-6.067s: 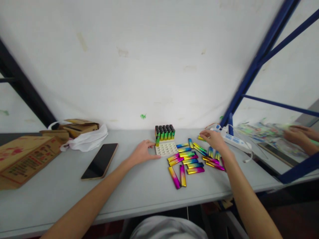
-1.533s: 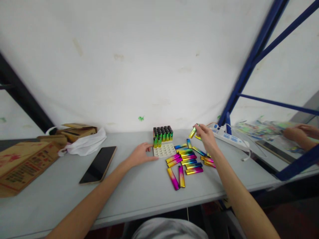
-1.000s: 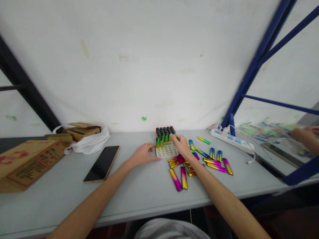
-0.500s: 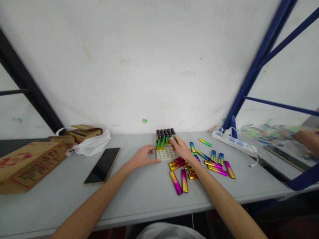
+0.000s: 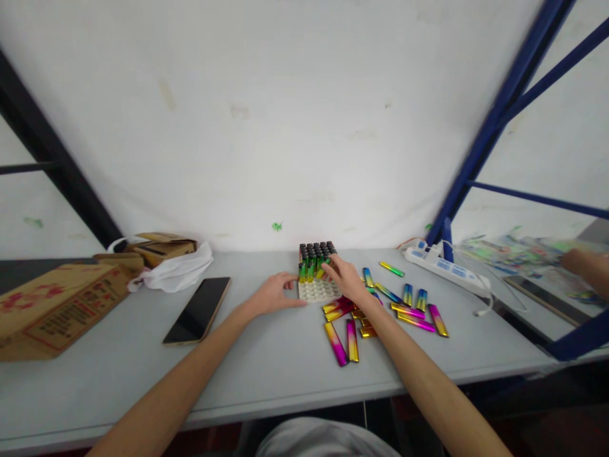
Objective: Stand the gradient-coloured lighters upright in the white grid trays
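Note:
A white tray (image 5: 316, 291) with rows of holes sits on the table in front of me. Upright lighters (image 5: 311, 249) with black tops fill its far rows, and shiny green-yellow ones (image 5: 306, 271) stand nearer to me. My left hand (image 5: 275, 293) rests at the tray's left side, thumb stretched along the near corner and fingers apart. Over the tray, my right hand (image 5: 346, 278) pinches a green-yellow lighter (image 5: 324, 269), tilted, beside the standing ones. Its lower end is partly hidden. Pink-and-yellow lighters (image 5: 336, 344) lie loose below my right wrist.
More loose lighters (image 5: 415, 319) spread to the right. Behind them lies a white power strip (image 5: 446, 271) with a cable. A phone (image 5: 198, 311), a white plastic bag (image 5: 177, 270) and cardboard boxes (image 5: 61, 311) are on the left. Another person's hand (image 5: 587, 268) is at the far right.
My right hand has shifted slightly left over the tray, and the lighter in its fingers now shows tilted beside the near row. My left hand stays by the tray. The view has tilted slightly.

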A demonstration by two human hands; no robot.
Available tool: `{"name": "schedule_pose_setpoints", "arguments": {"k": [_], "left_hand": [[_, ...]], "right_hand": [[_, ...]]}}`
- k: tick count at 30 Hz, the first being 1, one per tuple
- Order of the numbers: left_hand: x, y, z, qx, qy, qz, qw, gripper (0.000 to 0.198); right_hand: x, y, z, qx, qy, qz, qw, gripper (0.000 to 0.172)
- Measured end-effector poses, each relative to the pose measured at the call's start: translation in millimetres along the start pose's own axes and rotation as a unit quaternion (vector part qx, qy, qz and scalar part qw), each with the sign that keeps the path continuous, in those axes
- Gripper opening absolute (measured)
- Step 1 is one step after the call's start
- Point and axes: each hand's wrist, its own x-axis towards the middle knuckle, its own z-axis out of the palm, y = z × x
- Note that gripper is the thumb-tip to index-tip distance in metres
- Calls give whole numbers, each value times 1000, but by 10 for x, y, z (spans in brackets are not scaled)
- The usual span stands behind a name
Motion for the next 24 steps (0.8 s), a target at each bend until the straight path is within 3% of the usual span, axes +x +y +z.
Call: {"name": "schedule_pose_setpoints", "arguments": {"k": [9, 14, 17, 19, 21, 24], "left_hand": [[-2, -5, -8, -2, -1, 10, 1000, 52], [-9, 19, -17, 2, 3, 1, 1000, 55], [-10, 24, -22, 3, 5, 0, 1000, 54], [-9, 21, -23, 4, 3, 1, 1000, 54], [-8, 19, -23, 6, -4, 1, 1000, 55], [-5, 21, -23, 9, -10, 2, 1000, 54]], "right_hand": [[21, 45, 68, -109, -61, -59, 990, 12], [17, 25, 8, -89, -35, -85, 992, 19], [20, 61, -262, -81, 14, -67, 994, 25], [24, 172, -547, -133, 70, 1, 989, 29], [9, 354, -859, -231, 113, 102, 961, 27], [-91, 673, -1236, -375, 58, 223, 898, 26]]}}
